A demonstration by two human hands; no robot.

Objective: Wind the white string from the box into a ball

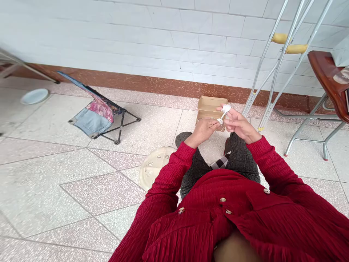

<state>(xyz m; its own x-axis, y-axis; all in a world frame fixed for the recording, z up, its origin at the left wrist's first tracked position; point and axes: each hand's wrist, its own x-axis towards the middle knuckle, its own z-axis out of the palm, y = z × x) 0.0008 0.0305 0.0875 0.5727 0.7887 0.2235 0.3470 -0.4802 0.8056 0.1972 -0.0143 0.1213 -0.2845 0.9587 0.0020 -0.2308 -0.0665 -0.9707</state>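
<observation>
Both hands are raised over the knees, sharing a white strip (224, 112). The left hand (203, 130) has its fingers pinched together on the lower end, and the right hand (239, 124) is clamped on the upper end, which looks wound round a fingertip. Just behind them an open box (211, 103) sits on the floor (54, 174) near its wall edge, with crutches (283, 47) to its right and a stool (99, 115) well to the left.

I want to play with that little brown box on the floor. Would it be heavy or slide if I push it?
Probably light: the cardboard box looks thin and stands open. On the smooth tiled floor it would likely slide easily. Its open lid would probably bend if grabbed.
</observation>
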